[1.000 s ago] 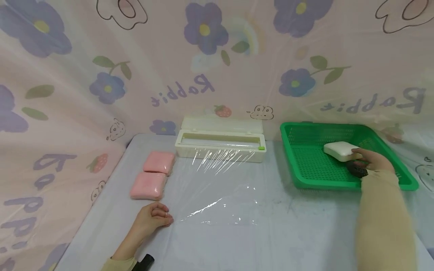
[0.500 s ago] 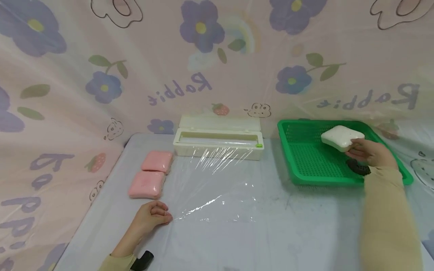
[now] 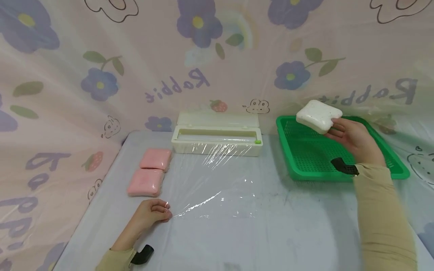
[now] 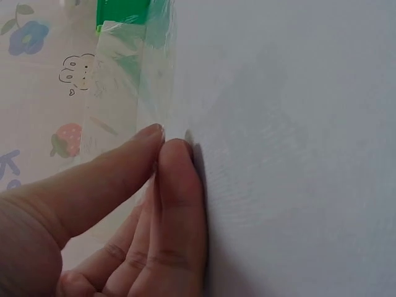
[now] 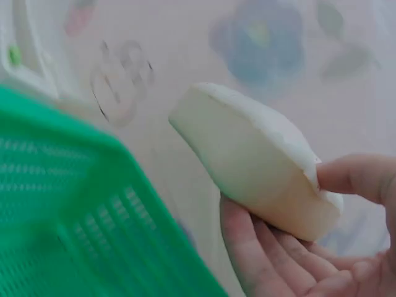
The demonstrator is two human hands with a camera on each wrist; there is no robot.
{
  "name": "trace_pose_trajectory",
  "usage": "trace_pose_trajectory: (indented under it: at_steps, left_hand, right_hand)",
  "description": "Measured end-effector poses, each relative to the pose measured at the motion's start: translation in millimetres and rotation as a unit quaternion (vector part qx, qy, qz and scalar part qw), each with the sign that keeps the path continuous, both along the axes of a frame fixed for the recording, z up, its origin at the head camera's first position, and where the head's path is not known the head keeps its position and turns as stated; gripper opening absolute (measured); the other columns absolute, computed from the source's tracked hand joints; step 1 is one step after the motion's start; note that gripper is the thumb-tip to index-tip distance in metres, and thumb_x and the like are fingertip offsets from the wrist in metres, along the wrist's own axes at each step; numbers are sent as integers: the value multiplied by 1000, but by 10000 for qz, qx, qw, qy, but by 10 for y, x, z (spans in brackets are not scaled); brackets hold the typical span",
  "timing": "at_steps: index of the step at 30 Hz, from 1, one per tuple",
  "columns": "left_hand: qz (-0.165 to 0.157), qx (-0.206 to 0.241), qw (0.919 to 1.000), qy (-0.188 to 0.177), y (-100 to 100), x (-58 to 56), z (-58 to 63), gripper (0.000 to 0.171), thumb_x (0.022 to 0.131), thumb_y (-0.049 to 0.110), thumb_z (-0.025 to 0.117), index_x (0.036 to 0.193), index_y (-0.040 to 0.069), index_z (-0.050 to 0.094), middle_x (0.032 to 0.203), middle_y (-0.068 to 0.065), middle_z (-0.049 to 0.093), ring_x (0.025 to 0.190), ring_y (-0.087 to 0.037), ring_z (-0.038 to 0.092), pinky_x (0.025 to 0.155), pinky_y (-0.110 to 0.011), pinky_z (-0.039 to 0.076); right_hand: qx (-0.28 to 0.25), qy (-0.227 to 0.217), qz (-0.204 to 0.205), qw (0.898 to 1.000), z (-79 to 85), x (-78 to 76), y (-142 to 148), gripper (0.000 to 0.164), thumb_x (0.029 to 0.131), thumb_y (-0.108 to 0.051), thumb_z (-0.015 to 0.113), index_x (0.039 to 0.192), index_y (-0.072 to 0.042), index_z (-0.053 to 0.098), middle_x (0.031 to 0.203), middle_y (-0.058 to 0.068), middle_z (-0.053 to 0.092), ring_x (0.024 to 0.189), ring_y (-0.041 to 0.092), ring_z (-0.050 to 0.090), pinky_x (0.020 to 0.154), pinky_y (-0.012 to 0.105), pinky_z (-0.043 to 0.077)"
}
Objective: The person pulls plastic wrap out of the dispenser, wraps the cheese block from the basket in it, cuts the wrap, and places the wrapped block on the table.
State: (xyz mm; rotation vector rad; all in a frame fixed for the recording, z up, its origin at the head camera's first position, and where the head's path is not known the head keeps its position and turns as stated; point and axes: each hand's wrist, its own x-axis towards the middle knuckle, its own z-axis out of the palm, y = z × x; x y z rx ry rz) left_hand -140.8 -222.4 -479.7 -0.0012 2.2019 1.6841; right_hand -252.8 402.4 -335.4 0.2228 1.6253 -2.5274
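My right hand (image 3: 356, 139) grips a white square block with rounded corners (image 3: 318, 114), thumb on top and fingers beneath. The block is tilted in the air above the green basket; the right wrist view shows its thick side (image 5: 247, 154). My left hand (image 3: 149, 215) pinches the near left corner of a sheet of cling film (image 3: 210, 188) between thumb and fingertips, also seen in the left wrist view. The film stretches over the table from a white cling film dispenser (image 3: 217, 148), whose lid stands up at the back. A green slider (image 3: 258, 142) sits at its right end.
Two pink square blocks (image 3: 145, 182) in shiny wrapping lie left of the film, one behind the other. At the right stands the green perforated basket (image 3: 291, 165). A patterned curtain (image 3: 237, 56) closes off the back and left of the white table (image 3: 288, 233).
My right hand has lifted the white block up out of the basket and moved it left. The left hand stays at the film's corner. The head view has shifted slightly.
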Motion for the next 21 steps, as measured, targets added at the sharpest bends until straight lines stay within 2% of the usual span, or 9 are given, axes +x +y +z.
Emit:
trace_pose_trajectory:
  at_steps: [4,9,15,19,21]
  left_hand:
    - [-73,65,9999,-47,-27,-21,-4,31,79,-5,74,101,-17,56,79,-11,67,70,-18,67,68,-29,58]
    - [-161,136,9998,20,-33,-54,-19,30,79,-5,74,100,-17,56,80,-14,69,70,-17,67,69,-31,58]
    - [-166,201,9997,-40,-50,-65,-34,29,79,-4,74,99,-17,57,80,-13,70,69,-15,67,69,-30,58]
    - [-142,280,9995,-93,-58,-62,-27,29,79,-4,74,100,-17,57,80,-13,69,70,-15,67,69,-30,58]
    - [-123,419,9989,-152,-58,-64,-20,29,80,-6,72,101,-19,56,81,-14,69,71,-16,67,71,-31,58]
  right_hand:
    - [550,249,170,9980,66,20,-346,65,97,-9,57,150,-9,19,110,-2,59,94,17,66,85,34,55]
    - [737,481,382,9954,144,80,-724,73,98,-10,55,152,-2,8,111,-4,60,93,16,67,80,32,56]
    - [844,631,588,9927,140,135,-1153,69,98,-10,55,150,3,12,116,-2,57,93,16,67,80,33,57]
    - [999,744,808,9889,64,168,-1401,62,98,-12,54,147,6,19,115,0,57,91,15,67,78,32,57]
    - [905,755,938,9886,21,185,-1516,57,98,-11,53,144,5,24,114,0,58,90,16,67,78,32,57]
